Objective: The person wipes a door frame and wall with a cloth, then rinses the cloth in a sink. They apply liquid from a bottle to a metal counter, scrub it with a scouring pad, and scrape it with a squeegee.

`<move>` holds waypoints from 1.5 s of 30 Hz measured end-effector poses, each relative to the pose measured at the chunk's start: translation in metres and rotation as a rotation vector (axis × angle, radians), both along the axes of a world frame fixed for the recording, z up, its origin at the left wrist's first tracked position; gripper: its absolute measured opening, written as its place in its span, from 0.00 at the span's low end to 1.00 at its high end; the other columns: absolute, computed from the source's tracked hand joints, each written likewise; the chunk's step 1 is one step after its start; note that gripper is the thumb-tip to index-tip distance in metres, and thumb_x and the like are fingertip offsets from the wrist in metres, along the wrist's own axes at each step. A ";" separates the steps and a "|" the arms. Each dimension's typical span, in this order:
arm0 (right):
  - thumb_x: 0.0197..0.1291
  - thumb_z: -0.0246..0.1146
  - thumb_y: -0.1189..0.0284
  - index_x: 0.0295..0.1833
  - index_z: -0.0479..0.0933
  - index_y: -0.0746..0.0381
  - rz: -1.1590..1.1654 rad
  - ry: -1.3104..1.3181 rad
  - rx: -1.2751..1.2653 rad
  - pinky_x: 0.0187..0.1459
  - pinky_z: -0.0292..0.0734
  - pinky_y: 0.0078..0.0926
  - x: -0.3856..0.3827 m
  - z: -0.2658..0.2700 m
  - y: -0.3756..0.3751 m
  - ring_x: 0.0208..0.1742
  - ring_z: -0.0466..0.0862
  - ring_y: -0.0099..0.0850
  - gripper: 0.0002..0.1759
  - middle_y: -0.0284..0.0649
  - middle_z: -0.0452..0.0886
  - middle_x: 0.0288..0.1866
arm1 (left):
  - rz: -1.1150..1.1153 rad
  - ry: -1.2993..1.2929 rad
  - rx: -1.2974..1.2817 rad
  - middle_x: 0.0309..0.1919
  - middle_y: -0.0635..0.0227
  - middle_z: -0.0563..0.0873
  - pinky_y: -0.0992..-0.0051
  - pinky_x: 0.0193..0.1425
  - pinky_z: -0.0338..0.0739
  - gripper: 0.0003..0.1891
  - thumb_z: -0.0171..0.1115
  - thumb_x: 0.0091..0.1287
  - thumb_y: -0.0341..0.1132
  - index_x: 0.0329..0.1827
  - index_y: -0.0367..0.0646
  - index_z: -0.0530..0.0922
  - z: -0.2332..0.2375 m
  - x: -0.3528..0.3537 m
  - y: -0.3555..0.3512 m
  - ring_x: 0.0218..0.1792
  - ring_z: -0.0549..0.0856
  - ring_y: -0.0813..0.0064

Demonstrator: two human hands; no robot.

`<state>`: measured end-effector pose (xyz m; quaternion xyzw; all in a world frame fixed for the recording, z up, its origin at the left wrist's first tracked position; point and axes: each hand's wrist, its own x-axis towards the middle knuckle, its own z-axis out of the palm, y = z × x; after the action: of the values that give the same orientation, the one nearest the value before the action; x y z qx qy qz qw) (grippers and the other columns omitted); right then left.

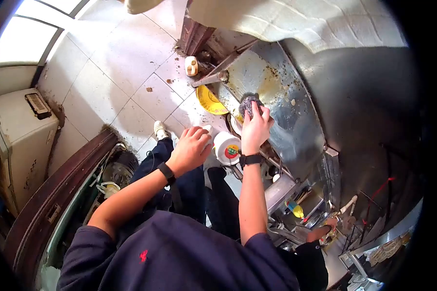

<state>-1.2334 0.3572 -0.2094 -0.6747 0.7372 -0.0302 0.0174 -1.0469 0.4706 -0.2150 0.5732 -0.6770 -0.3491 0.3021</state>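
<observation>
My right hand is closed on a dark grey metal scourer. It presses the scourer against a stained steel surface, which carries brown and yellowish grime and cloudy wet smears. To the left, my left hand hangs above the floor with its fingers curled. A small white bit shows at its fingertips; what the hand holds is mostly hidden. Between and below the hands stands a white bucket with a red, green and yellow label.
A yellow basin and a white container are on the dirty tiled floor. Another person's hand is among utensils at the lower right, near a yellow bottle. A white appliance stands at the left.
</observation>
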 end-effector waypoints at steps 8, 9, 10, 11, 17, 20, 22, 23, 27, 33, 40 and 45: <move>0.54 0.73 0.68 0.57 0.82 0.47 0.189 -0.163 -0.093 0.49 0.82 0.41 0.033 0.000 -0.028 0.52 0.78 0.46 0.22 0.32 0.78 0.57 | -0.006 0.014 0.010 0.52 0.58 0.83 0.57 0.65 0.72 0.13 0.65 0.61 0.30 0.48 0.39 0.80 -0.007 -0.019 0.001 0.61 0.77 0.53; 0.54 0.73 0.68 0.57 0.82 0.47 0.157 -0.154 -0.084 0.50 0.82 0.40 0.015 -0.001 -0.019 0.52 0.78 0.45 0.22 0.32 0.78 0.57 | -0.016 0.019 0.000 0.52 0.58 0.83 0.57 0.65 0.72 0.13 0.65 0.60 0.30 0.48 0.39 0.80 -0.004 -0.022 -0.001 0.61 0.77 0.53; 0.54 0.73 0.68 0.56 0.83 0.48 0.131 -0.145 -0.083 0.50 0.81 0.40 -0.007 -0.003 -0.012 0.52 0.78 0.45 0.22 0.32 0.79 0.57 | -0.023 0.027 -0.009 0.52 0.58 0.83 0.57 0.65 0.72 0.13 0.65 0.60 0.30 0.48 0.39 0.80 -0.005 -0.022 -0.003 0.61 0.77 0.53; 0.55 0.72 0.68 0.56 0.83 0.48 0.111 -0.143 -0.077 0.51 0.80 0.40 -0.034 -0.003 -0.005 0.53 0.78 0.46 0.21 0.33 0.79 0.57 | -0.008 0.043 -0.009 0.51 0.58 0.83 0.57 0.65 0.72 0.13 0.65 0.60 0.29 0.48 0.39 0.80 -0.007 -0.020 0.000 0.61 0.77 0.52; 0.59 0.71 0.63 0.58 0.83 0.50 -0.297 0.062 -0.074 0.48 0.81 0.47 -0.150 -0.010 0.009 0.50 0.84 0.48 0.21 0.44 0.83 0.52 | 0.071 0.048 0.053 0.51 0.58 0.83 0.57 0.65 0.73 0.12 0.66 0.59 0.27 0.46 0.38 0.81 -0.013 0.005 0.020 0.60 0.78 0.52; 0.57 0.70 0.68 0.58 0.83 0.53 -0.138 -0.086 -0.097 0.48 0.80 0.45 -0.088 -0.008 -0.042 0.51 0.84 0.47 0.21 0.45 0.83 0.54 | 0.074 0.013 0.065 0.51 0.58 0.84 0.57 0.64 0.74 0.11 0.66 0.59 0.26 0.46 0.38 0.81 -0.019 0.001 0.021 0.59 0.78 0.53; 0.56 0.70 0.70 0.55 0.82 0.53 -0.027 -0.201 -0.154 0.49 0.80 0.43 -0.033 -0.011 -0.068 0.49 0.83 0.47 0.19 0.40 0.82 0.56 | 0.051 0.014 0.054 0.51 0.58 0.84 0.57 0.64 0.74 0.11 0.66 0.59 0.27 0.46 0.39 0.82 -0.012 -0.005 0.015 0.59 0.78 0.53; 0.55 0.70 0.70 0.55 0.82 0.52 0.077 -0.200 -0.181 0.52 0.80 0.42 -0.014 -0.012 -0.069 0.52 0.82 0.46 0.19 0.39 0.82 0.57 | 0.032 0.021 0.049 0.50 0.58 0.84 0.58 0.64 0.74 0.11 0.66 0.59 0.27 0.46 0.39 0.81 -0.007 -0.008 0.012 0.59 0.78 0.53; 0.54 0.71 0.71 0.57 0.83 0.53 0.145 -0.297 -0.117 0.58 0.77 0.41 -0.034 -0.008 -0.028 0.58 0.80 0.47 0.21 0.40 0.81 0.60 | -0.014 0.028 0.022 0.50 0.58 0.84 0.58 0.64 0.74 0.11 0.66 0.59 0.28 0.46 0.38 0.81 0.002 -0.014 0.008 0.59 0.78 0.53; 0.63 0.67 0.60 0.62 0.81 0.58 -0.245 -0.027 0.018 0.59 0.77 0.44 -0.236 -0.015 0.000 0.57 0.83 0.51 0.24 0.51 0.84 0.57 | 0.043 0.032 0.067 0.50 0.58 0.83 0.60 0.61 0.75 0.12 0.66 0.58 0.31 0.44 0.38 0.80 -0.020 0.000 0.034 0.57 0.79 0.55; 0.65 0.65 0.56 0.64 0.79 0.62 0.004 0.062 0.007 0.59 0.76 0.44 -0.208 -0.023 -0.110 0.57 0.83 0.52 0.28 0.53 0.84 0.58 | 0.099 0.131 0.175 0.47 0.60 0.82 0.60 0.61 0.72 0.12 0.67 0.60 0.35 0.45 0.41 0.80 -0.033 -0.015 0.058 0.58 0.78 0.57; 0.67 0.65 0.62 0.66 0.78 0.58 0.273 -0.042 0.030 0.64 0.73 0.42 -0.065 -0.014 -0.115 0.63 0.80 0.48 0.24 0.49 0.80 0.64 | 0.132 0.144 0.160 0.46 0.61 0.82 0.60 0.60 0.72 0.11 0.67 0.60 0.34 0.44 0.42 0.80 -0.032 -0.009 0.058 0.56 0.79 0.57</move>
<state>-1.2985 0.2425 -0.2231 -0.7678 0.6382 -0.0307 0.0468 -1.0557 0.5286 -0.2470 0.6120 -0.5844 -0.4218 0.3256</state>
